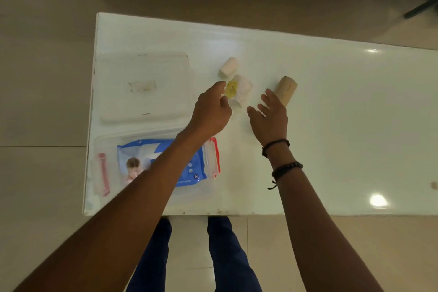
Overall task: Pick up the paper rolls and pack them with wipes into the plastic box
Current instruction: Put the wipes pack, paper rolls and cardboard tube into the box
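Note:
Three rolls lie mid-table: a small white roll [228,67], a wrapped white roll with a yellow label [239,90], and a brown cardboard roll [286,90]. My left hand [212,110] hovers just left of the labelled roll, fingers apart, fingertips close to the label. My right hand [270,116] is spread open between the labelled roll and the brown roll, its fingertips near the brown roll's near end. A blue pack of wipes [166,161] lies inside the clear plastic box [106,149] at the table's near left, partly hidden by my left forearm.
The box's clear lid [144,87] lies flat behind the box at the left. The white table [343,125] stretches to the right with bright light reflections. The table's near edge is just above my legs. Black furniture legs stand on the floor beyond.

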